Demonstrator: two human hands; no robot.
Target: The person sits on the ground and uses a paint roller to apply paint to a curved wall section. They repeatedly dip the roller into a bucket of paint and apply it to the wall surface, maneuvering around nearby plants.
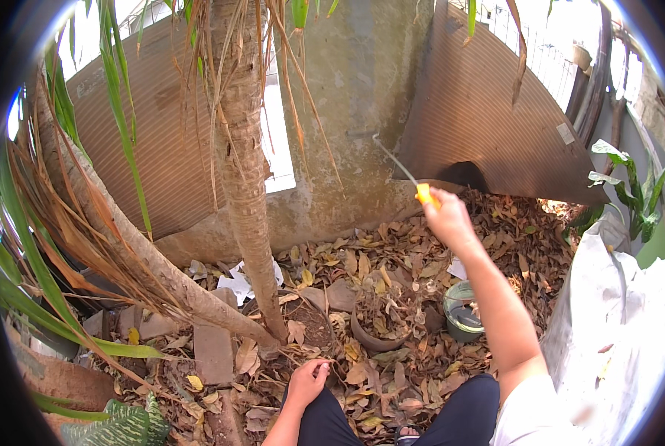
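My right hand [450, 219] is closed round the yellow handle of a small paint roller [397, 163], with that arm stretched out ahead. The roller's thin metal rod runs up and left to its grey head, which is at the face of a weathered concrete wall [318, 149]. A darker grey band marks the wall above the head. My left hand [309, 383] lies on my left knee, fingers loosely laid out and holding nothing. Below my right forearm, partly hidden by it, a green bucket [462, 327] has something greyish inside.
A slim tree trunk [243, 163] and a leaning one [147, 260] rise at the left, with hanging dry leaves. Brown corrugated sheets [496, 111] flank the wall. Dry leaves [392, 372] cover the ground round a round pot [377, 340]. White sheeting [607, 312] stands at the right.
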